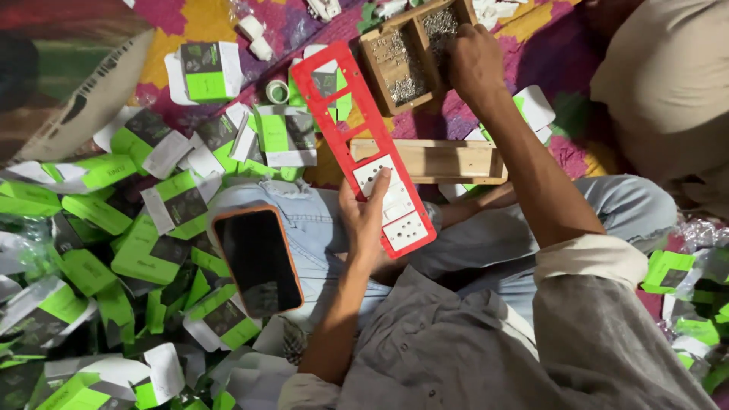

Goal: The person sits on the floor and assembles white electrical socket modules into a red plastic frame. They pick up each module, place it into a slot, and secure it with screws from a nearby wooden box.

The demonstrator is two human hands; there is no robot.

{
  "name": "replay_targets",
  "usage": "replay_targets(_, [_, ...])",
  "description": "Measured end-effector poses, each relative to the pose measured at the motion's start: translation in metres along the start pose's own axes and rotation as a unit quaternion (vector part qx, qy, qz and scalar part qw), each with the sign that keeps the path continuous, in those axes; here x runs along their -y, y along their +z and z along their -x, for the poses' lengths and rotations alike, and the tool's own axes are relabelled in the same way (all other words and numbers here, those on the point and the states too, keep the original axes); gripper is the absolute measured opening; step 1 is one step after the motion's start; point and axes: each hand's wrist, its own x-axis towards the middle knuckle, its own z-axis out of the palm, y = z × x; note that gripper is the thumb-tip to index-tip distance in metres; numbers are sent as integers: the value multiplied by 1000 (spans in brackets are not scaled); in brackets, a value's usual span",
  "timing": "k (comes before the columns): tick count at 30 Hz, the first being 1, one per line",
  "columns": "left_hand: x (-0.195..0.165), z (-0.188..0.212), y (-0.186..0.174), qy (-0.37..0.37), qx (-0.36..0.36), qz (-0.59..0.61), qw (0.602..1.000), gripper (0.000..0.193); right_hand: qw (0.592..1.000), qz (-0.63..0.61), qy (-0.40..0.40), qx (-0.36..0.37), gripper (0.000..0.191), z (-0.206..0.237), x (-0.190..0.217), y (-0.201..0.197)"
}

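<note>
My left hand (pixel 368 216) holds a long red plastic frame (pixel 345 114) by its near end, thumb pressed on the white socket modules (pixel 391 203) fitted into it. The frame's far openings are bare. My right hand (pixel 472 61) reaches forward into a wooden compartment box (pixel 383 72) filled with small metal screws, fingers curled down among them. Whether it has picked any up is hidden.
A phone in an orange case (pixel 258 262) rests on my jeans-clad left knee. Several green and white cartons (pixel 182 205) lie piled at left and near right. A second wooden box (pixel 433 161) lies under the frame. Another person (pixel 668 91) sits at far right on a patterned mat.
</note>
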Motion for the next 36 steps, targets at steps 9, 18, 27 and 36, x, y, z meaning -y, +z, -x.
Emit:
replay_targets(9, [10, -1, -2, 31, 7, -8, 999, 37, 979, -159, 10, -124, 6, 21, 15, -19])
replay_targets(18, [11, 4, 1, 91, 20, -44, 995, 35, 758, -637, 109, -84, 20, 49, 31, -52])
replay_targets(27, [13, 4, 3, 81, 9, -33, 996, 33, 699, -706, 113, -8, 17, 94, 71, -104])
replay_targets(36, [22, 5, 3, 153, 9, -92, 984, 28, 766, -623, 150, 48, 9, 146, 108, -134])
